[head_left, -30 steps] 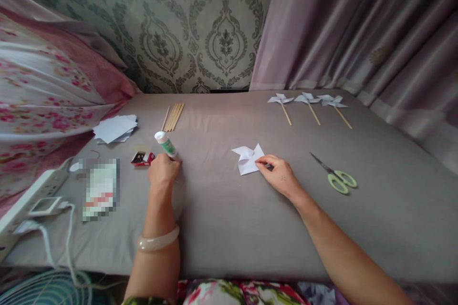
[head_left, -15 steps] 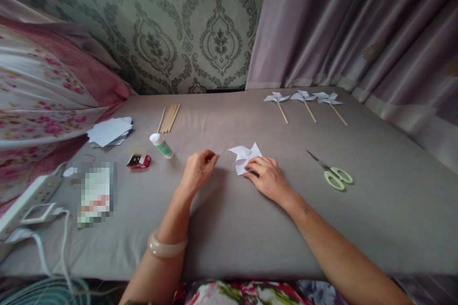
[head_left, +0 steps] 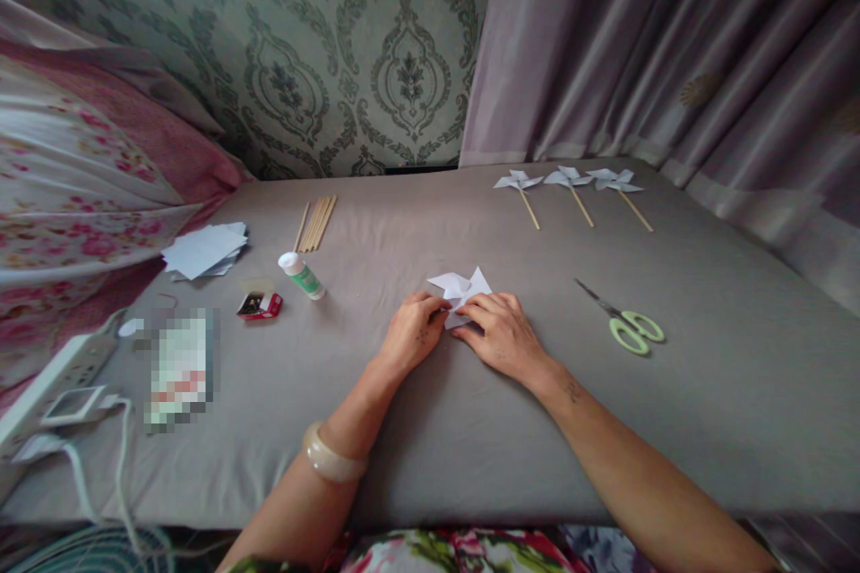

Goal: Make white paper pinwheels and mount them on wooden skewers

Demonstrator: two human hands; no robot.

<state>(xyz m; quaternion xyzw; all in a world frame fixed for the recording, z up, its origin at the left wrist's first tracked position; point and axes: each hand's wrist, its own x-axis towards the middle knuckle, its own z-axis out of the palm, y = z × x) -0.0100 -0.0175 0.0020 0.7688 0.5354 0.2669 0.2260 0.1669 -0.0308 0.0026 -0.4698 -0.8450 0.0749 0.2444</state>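
A white paper pinwheel (head_left: 457,285) without a stick lies on the grey cloth in front of me, its near part covered by my fingers. My right hand (head_left: 503,333) is on its right side, fingers bent and gripping the paper. From the left, my left hand (head_left: 415,329) reaches the pinwheel's near-left part, thumb and forefinger pinched together by the paper. Whatever is in that pinch is too small or hidden to make out. The two hands' fingertips almost meet over the paper.
Scissors (head_left: 628,327) with green handles lie at right. Three pinwheels on sticks (head_left: 570,182) rest at the back right. To the left are a glue stick (head_left: 302,276), a red box of small pins (head_left: 259,304), wooden sticks (head_left: 318,224), stacked paper (head_left: 205,251) and a power strip (head_left: 57,380).
My left hand has moved right, from beside the pinwheel to touching it, still pinched. My right hand stays at the paper, its fingers slightly shifted.
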